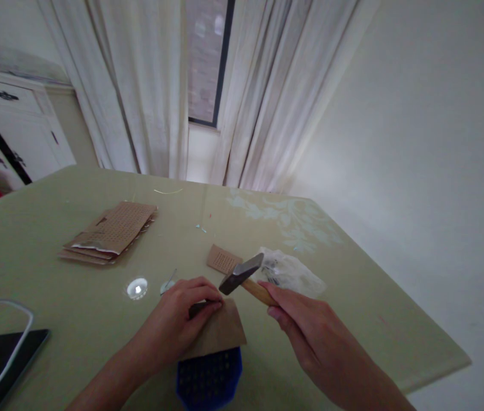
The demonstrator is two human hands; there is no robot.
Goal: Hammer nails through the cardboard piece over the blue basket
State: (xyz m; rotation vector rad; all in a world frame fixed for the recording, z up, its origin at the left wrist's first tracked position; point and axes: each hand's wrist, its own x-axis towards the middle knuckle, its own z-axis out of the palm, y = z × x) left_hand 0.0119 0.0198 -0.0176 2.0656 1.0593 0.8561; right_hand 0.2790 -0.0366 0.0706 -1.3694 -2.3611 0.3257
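Observation:
My right hand [310, 322] is wrapped round the wooden handle of a hammer [242, 274], whose dark metal head hangs close to the fingertips of my other hand. With thumb and fingers pinched together, my left hand [186, 311] rests at a piece of brown cardboard [225, 331]. Whatever small thing the pinch holds is too small to make out. The cardboard lies over the far part of a blue plastic basket [210, 379] with a perforated bottom. Beyond the hammer are a small printed cardboard piece [224, 260] and a crumpled clear plastic bag [291, 271] with small dark items inside.
A stack of printed cardboard sheets [113, 231] lies at the left of the table [96, 308]. Nearer are a dark tablet-like device [6, 365] and a white cable [23, 337]. A round shiny spot [137, 289] shows beside my left hand. Curtains [148, 85] hang behind the table.

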